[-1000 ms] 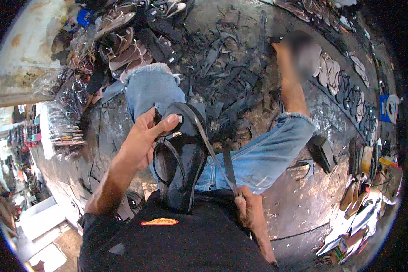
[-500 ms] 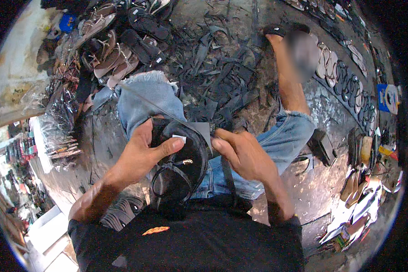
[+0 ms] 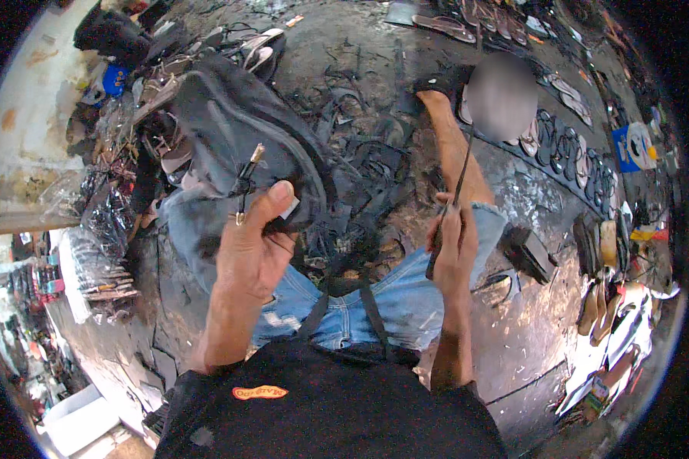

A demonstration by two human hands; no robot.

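Note:
My left hand [image 3: 254,249] is closed on the edge of a black sandal [image 3: 241,115], thumb on top. The sandal is raised over my left knee and smeared by motion. A thin strap with a gold-coloured piece stands up from it near my thumb, and a small white label shows beside the thumb. In my right hand [image 3: 455,241], held apart to the right, is a knife [image 3: 464,164]. Its long thin blade points up and away, seen nearly edge-on, while its dark handle sticks out below my fingers.
Black cut scraps [image 3: 360,164] litter the floor between my legs. Finished-looking sandals [image 3: 563,145] stand in rows at right, and more sandals [image 3: 264,50] are piled at far left. A dark block [image 3: 528,252] lies right of my right knee. Plastic-wrapped bundles [image 3: 103,264] sit at left.
The sandal has moved from my lap up and away over my left knee and turned. My right hand has drawn the knife off to the right, its blade swinging from leftward to pointing away.

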